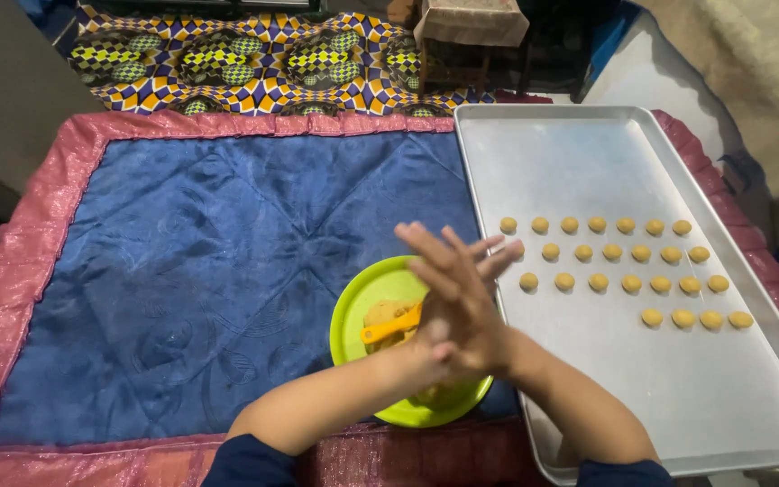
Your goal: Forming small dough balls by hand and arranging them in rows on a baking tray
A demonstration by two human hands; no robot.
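My left hand (pixel 499 256) and my right hand (pixel 454 302) are pressed flat together, palm to palm, fingers straight and crossing at an angle. They hover over the right edge of a lime-green plate (pixel 352 311). Whatever lies between the palms is hidden. On the plate sits a lump of tan dough (pixel 382 314) with an orange plastic scoop (pixel 391 326) resting on it. Just to the right, a large metal baking tray (pixel 588 153) carries several small round dough balls (pixel 611 253) set in rows.
Plate and tray rest on a blue quilted cloth (pixel 227 261) with a pink border (pixel 38 271). Behind it lie a bright patterned fabric (pixel 254 54) and a small cloth-covered wooden stand (pixel 469 36). The near half of the tray is bare metal.
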